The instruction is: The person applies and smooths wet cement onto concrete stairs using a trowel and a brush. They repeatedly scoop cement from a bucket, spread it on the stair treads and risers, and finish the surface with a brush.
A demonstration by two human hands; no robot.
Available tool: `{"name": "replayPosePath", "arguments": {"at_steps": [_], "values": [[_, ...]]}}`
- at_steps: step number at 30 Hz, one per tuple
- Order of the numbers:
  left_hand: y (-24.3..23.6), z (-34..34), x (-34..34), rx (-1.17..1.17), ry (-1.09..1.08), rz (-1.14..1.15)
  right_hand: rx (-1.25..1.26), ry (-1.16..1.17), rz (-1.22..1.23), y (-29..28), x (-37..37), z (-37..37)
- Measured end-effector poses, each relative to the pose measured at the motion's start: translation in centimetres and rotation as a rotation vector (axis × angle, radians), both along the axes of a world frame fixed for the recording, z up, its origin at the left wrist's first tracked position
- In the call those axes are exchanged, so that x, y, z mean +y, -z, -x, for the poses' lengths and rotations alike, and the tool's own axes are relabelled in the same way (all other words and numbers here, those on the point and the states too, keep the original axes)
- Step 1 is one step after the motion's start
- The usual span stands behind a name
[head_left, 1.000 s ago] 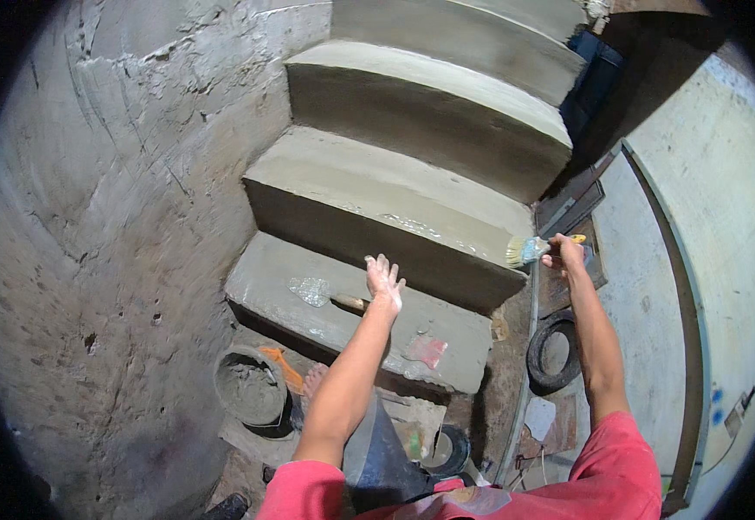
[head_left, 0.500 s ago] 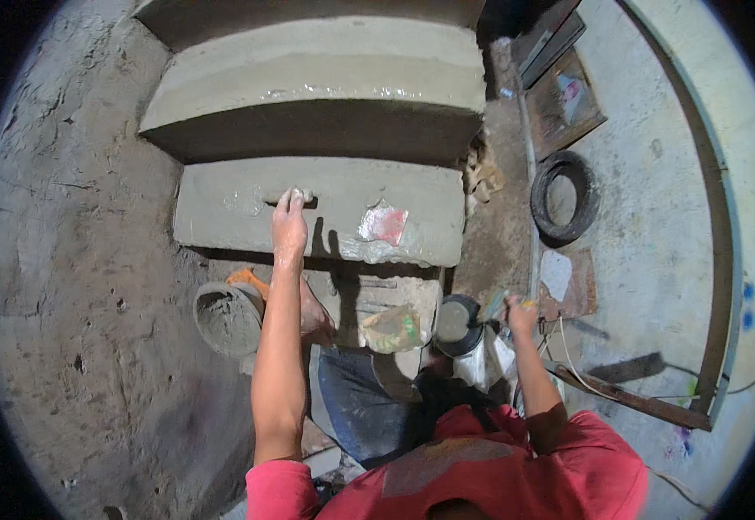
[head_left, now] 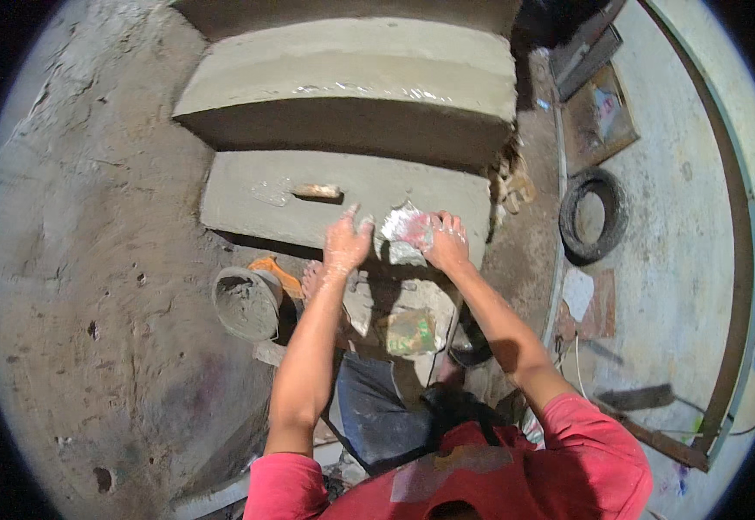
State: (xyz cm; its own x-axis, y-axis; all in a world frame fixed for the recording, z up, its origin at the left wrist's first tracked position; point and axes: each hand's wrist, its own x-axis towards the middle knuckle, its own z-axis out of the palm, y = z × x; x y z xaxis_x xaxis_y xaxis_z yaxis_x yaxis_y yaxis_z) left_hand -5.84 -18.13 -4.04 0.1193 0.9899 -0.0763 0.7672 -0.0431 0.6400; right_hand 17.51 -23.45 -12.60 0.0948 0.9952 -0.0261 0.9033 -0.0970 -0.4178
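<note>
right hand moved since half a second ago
Yes: the right hand moved up and left, from below-right of the lower step to its front edge.

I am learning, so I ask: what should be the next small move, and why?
Probably the right hand should lift the red-and-white piece: it is at the piece's right edge, while the left hand looks empty and the trowel lies on the step.

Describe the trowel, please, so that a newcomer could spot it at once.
On the grey cement stairs, find the nearest step. The trowel lies beyond the left hand, its blade toward the rough wall. Unlike the reddish sheet nearby, it has a pale, rounded handle.
</note>
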Motion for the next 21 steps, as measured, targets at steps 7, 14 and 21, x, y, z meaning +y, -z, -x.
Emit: {"name": "replayPosePath", "arguments": {"at_steps": [7, 14, 21], "values": [[-1.0, 1.5, 0.8, -0.014, -0.048, 0.046, -0.12, -0.019, 0.245, -1.3, 5.7, 1.1], [-0.9, 3.0, 1.6, -0.022, -0.108, -0.015, 0.453, 0.107, 0.147, -0.1, 4.5, 0.4], [-0.7, 1.9, 3.1, -0.103, -0.15, 0.013, 1.231, 0.383, 0.202, -2.1, 2.2, 2.6]]}}
